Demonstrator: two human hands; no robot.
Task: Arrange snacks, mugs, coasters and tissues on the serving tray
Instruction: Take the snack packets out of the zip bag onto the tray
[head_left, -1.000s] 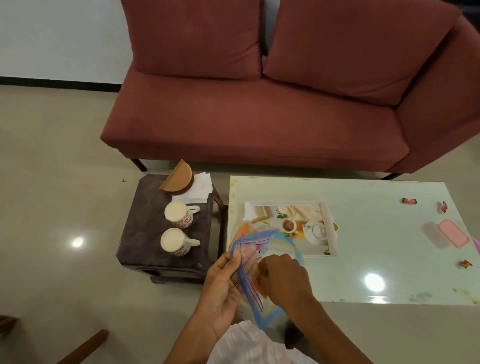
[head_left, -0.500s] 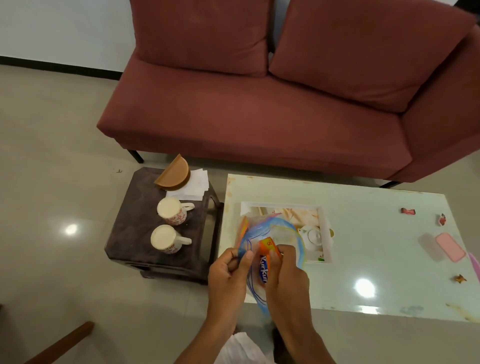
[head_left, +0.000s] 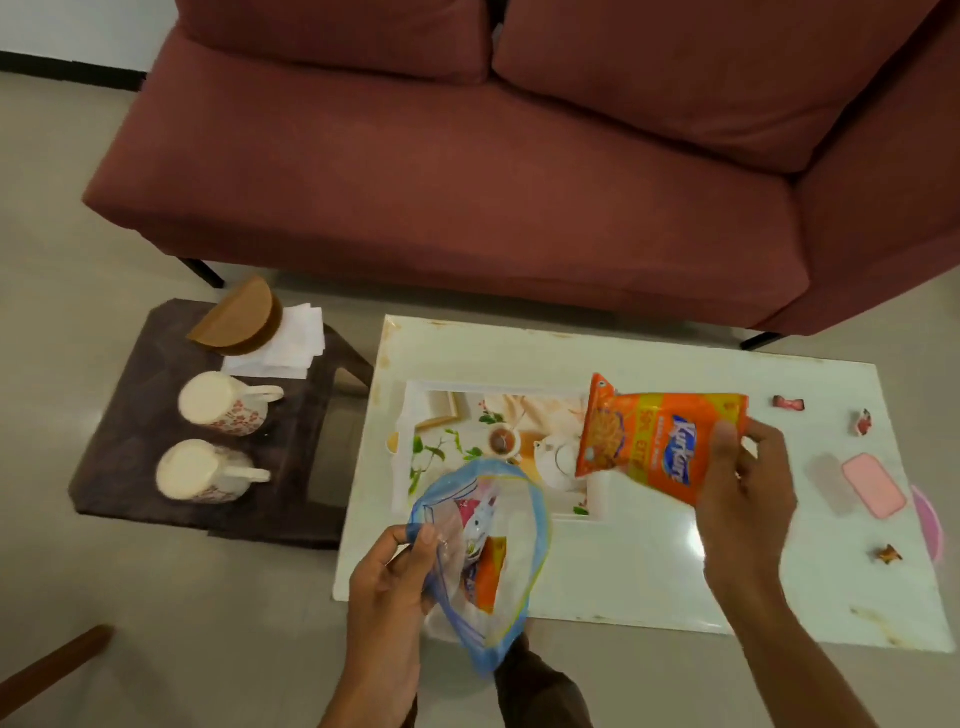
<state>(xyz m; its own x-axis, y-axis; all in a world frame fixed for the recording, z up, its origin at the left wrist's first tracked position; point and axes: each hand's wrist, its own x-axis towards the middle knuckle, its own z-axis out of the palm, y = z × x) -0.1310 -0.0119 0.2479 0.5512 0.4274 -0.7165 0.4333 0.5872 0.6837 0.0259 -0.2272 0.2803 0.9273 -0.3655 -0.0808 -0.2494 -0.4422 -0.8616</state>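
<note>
Orange snack packet (head_left: 662, 441), pinched in my right grip (head_left: 743, 467), lies long-axis leftward over the serving tray's (head_left: 415, 415) right end, while my left grip (head_left: 395, 577) pinches the plastic bag (head_left: 483, 561).

Glossy foil snack packet (head_left: 660, 441), clear plastic bag (head_left: 483, 551), matt cloth sofa (head_left: 467, 171)

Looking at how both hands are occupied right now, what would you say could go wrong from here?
The left hand pinches only one edge of the open zip bag, so the packets still inside might slide out. The right hand grips the orange snack packet at one end above the serving tray; it could slip and land askew.
</note>
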